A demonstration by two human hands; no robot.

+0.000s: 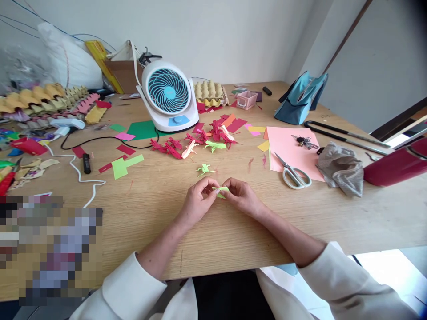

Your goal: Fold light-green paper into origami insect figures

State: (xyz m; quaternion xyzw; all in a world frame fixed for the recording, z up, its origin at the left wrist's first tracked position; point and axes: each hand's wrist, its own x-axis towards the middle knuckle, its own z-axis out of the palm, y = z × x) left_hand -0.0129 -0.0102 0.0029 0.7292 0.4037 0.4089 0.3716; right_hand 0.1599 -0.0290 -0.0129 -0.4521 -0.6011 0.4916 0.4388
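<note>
Between my fingertips is a small piece of light green paper (221,192), apparently folded; the fingers hide part of it. My left hand (202,195) pinches its left end, and my right hand (243,194) grips the right end. Just beyond them on the table lies a folded light green paper figure (205,169) with thin legs. Farther back sits a cluster of red folded paper figures (170,146), with a cream figure (190,149) and another green figure (215,146) among them.
A white fan (168,91) stands behind the figures. To the right, scissors (293,172) rest partly on pink paper (283,142), near a grey cloth (340,169) and a red bottle (396,164). Green paper pieces (120,170), a black marker (86,163) and a white cable (78,171) lie left.
</note>
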